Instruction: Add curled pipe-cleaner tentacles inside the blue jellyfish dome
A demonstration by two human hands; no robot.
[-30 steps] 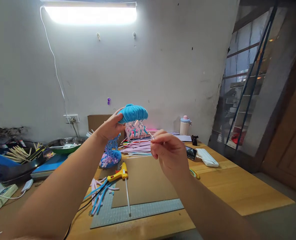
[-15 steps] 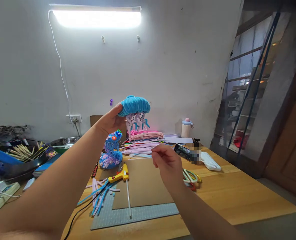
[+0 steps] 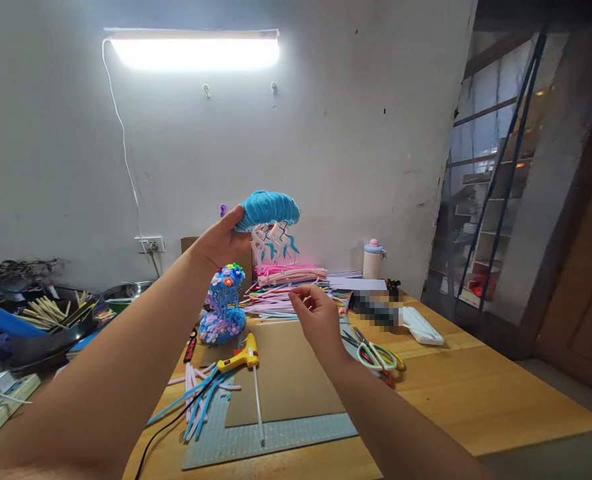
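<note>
A blue fuzzy pipe-cleaner jellyfish with curly white and blue tentacles is raised above the table. My left hand grips its left edge, thumb on top and the other fingers underneath. Lower and to the right, apart from the tentacles, my right hand has thumb and index finger pinched together. Whatever may be between those fingertips is too small to make out. Below the hands lies a cardboard sheet on a grey cutting mat. A yellow glue gun with a clear glue stick rests across its left part.
Left of the glue gun are cut pipe cleaners and a flowered blue ornament. Bundled pipe cleaners lie behind. Scissors, a white case and a bottle stand or lie to the right. A black cord crosses the front left.
My right hand has shifted a little left, uncovering more of the scissors. The jellyfish stays in my left hand at nearly the same place. The view has tilted slightly upward.
</note>
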